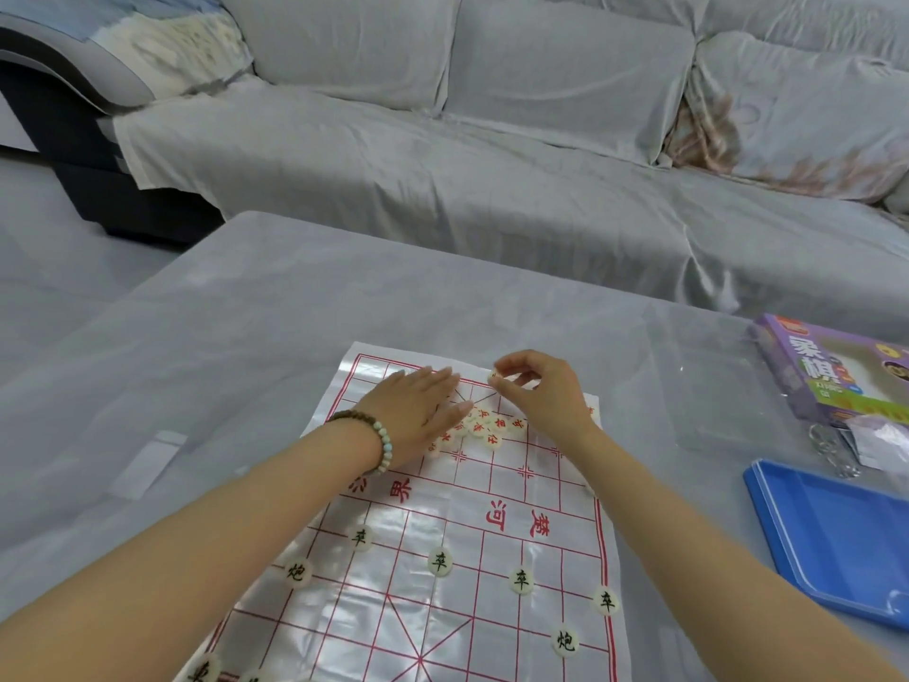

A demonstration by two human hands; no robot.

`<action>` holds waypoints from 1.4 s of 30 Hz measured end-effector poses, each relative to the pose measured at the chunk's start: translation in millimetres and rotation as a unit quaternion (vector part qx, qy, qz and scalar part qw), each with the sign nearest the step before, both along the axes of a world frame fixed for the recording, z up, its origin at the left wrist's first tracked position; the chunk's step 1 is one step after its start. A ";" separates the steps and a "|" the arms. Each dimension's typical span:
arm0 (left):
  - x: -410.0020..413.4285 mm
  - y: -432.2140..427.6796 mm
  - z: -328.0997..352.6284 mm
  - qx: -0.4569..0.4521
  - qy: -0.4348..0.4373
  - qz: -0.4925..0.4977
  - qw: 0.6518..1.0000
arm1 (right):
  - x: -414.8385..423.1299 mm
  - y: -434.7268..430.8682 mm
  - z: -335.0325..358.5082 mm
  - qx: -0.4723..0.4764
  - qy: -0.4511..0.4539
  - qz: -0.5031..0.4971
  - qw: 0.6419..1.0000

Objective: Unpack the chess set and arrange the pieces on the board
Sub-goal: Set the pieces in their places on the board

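Obs: right hand (536, 386) pinches one piece (493, 374) over the board's (423, 627) far edge. The left hand (418, 411) lies flat with straight fingers, beside the red pile (484, 428). Risk: the glossy sheet may slide, or the left palm may scatter the pile toward the black pieces (439, 562).

Soft, even indoor light with a cool grey-blue cast.
Shadows are faint and short. White glare streaks the glossy board (393, 627) and sheens the worktop (221, 297). The sofa (492, 179) smears into blur at its far-left end. Wide-angle distortion bends the frame edges, and the red pieces (484, 428) look soft, while the black pieces (439, 562) nearer the camera stay sharp.
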State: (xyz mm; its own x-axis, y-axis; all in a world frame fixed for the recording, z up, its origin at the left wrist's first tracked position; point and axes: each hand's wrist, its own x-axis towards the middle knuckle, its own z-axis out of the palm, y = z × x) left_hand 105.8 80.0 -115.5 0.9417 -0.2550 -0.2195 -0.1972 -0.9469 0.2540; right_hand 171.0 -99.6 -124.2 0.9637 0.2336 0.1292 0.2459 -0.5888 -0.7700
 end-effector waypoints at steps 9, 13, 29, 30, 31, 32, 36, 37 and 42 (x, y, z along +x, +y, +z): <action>5.9 12.9 -5.0 -0.037 0.003 0.027 0.999 | 8.8 24.7 -13.7 -0.049 0.015 0.004 0.999; 4.5 13.5 -5.3 -0.039 0.005 0.025 0.999 | 8.7 25.1 -13.0 -0.051 0.016 0.008 0.999; -33.2 -16.8 0.9 -0.008 -0.010 -0.033 0.999 | -27.5 -40.6 8.3 -0.255 0.002 0.095 0.962; -35.0 -20.1 1.1 -0.005 -0.007 -0.036 0.999 | -30.2 -39.7 7.8 -0.257 -0.018 0.086 0.962; -36.8 -22.9 0.9 -0.003 -0.005 -0.038 0.999 | -32.1 -40.0 7.4 -0.260 -0.033 0.077 0.962; -38.9 -25.3 0.3 0.000 -0.006 -0.042 0.999 | -34.5 -41.6 7.4 -0.262 -0.040 0.069 0.962; -48.9 -32.8 -1.4 0.003 -0.025 -0.062 0.998 | -52.4 -52.3 8.9 -0.261 -0.032 0.076 0.962; -52.4 -35.2 -0.9 0.004 -0.025 -0.067 0.997 | -58.4 -54.4 9.2 -0.262 -0.029 0.084 0.961; -70.8 -40.6 1.9 0.033 -0.019 -0.082 0.996 | -78.7 -58.3 8.5 -0.232 -0.043 0.101 0.967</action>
